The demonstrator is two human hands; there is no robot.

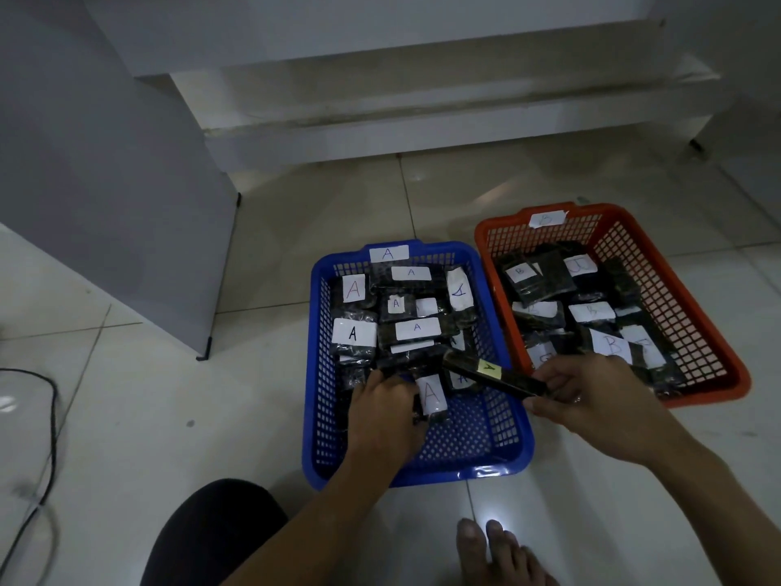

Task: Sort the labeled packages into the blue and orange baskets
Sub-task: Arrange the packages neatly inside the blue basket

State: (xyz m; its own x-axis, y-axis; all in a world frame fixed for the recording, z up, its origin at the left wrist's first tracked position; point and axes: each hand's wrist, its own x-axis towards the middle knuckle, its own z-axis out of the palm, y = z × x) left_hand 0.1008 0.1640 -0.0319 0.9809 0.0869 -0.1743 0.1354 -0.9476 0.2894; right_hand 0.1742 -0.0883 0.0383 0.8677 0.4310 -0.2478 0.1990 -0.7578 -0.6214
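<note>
Your right hand (591, 395) pinches one end of a long dark package (494, 376) with a yellow "A" label, holding it tilted over the near right corner of the blue basket (315, 374). Your left hand (382, 410) reaches down inside that basket at lower centre of the frame, fingers curled onto the dark packages there beside one with a white "A" label (431, 393); you cannot tell whether it grips any of them.

Both baskets sit side by side on a pale, glossy tiled floor (148, 416) with thin dark grout lines. They are rectangular plastic with mesh walls and perforated bottoms. A white "A" tag is stuck on the blue one's far rim, and it holds dark, shiny wrapped packages with white paper labels marked "A". To the right, the orange basket (697, 332) carries a "B" tag and holds similar packages marked "B".

Across the upper frame runs a white stepped base (422, 112). A grey flat panel (105, 184) leans at the upper left, and a black cable (53, 416) trails along the left edge. Your dark-clothed knee (211, 535) and bare foot (498, 551) show at the bottom.
</note>
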